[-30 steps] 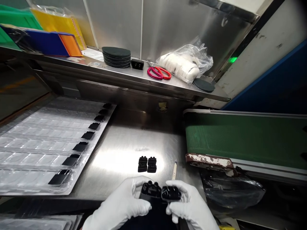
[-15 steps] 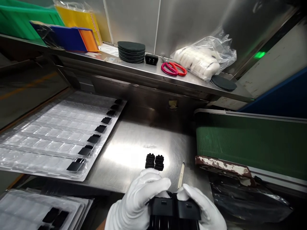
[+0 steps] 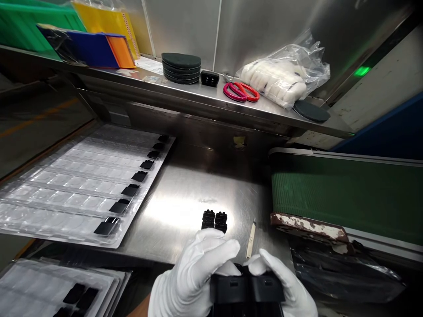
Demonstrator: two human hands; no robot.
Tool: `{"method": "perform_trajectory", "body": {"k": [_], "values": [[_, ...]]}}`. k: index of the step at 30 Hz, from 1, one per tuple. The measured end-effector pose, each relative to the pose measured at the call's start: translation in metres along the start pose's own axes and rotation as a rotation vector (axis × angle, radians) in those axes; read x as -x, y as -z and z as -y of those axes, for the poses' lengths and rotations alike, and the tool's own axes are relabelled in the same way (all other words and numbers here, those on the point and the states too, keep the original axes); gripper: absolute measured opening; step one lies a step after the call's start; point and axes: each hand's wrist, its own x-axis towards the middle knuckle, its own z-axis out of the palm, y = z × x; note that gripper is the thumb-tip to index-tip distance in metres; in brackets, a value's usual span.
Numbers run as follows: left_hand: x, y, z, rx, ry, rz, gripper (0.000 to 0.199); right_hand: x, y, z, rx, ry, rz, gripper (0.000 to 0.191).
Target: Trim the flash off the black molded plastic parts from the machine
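My left hand (image 3: pixel 193 275), in a white glove, is closed on the left one of two black plastic parts (image 3: pixel 230 288) at the bottom of the view. Around the right side of the other black plastic part (image 3: pixel 268 288) my white-gloved right hand (image 3: pixel 287 279) is closed. The two parts sit side by side with a narrow dark gap between them, and their lower ends run out of view. Just beyond my left hand, small black plastic pieces (image 3: pixel 214 219) lie on the metal table (image 3: pixel 185 189). A pale-handled craft knife (image 3: pixel 251 240) lies ahead of my right hand.
At left lies a clear plastic tray (image 3: pixel 79 176) with black parts down its right column; more trays (image 3: pixel 99 286) are stacked below. A green conveyor (image 3: pixel 346 193) borders the right. The back shelf carries scissors (image 3: pixel 241 91), dark discs (image 3: pixel 181 68) and bagged white gloves (image 3: pixel 277 79).
Both hands and the black parts between them have shifted slightly to the right in view. The left hand now covers a bit more of the small black pieces. The grip looks the same.
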Motion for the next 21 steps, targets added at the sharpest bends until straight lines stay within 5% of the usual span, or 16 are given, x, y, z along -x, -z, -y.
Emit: {"method": "perform_trajectory", "body": {"k": [8, 14, 21], "values": [[-0.002, -0.003, 0.004, 0.038, 0.121, 0.002, 0.09, -0.008, 0.022, -0.012, 0.059, 0.08, 0.117, 0.061], [0.001, -0.008, 0.008, 0.109, -0.013, -0.124, 0.072, -0.015, 0.021, -0.002, 0.194, 0.282, 0.088, 0.052], [0.0, -0.007, 0.006, 0.074, -0.054, -0.094, 0.069, -0.013, 0.009, 0.013, 0.218, 0.323, 0.065, 0.031]]}}
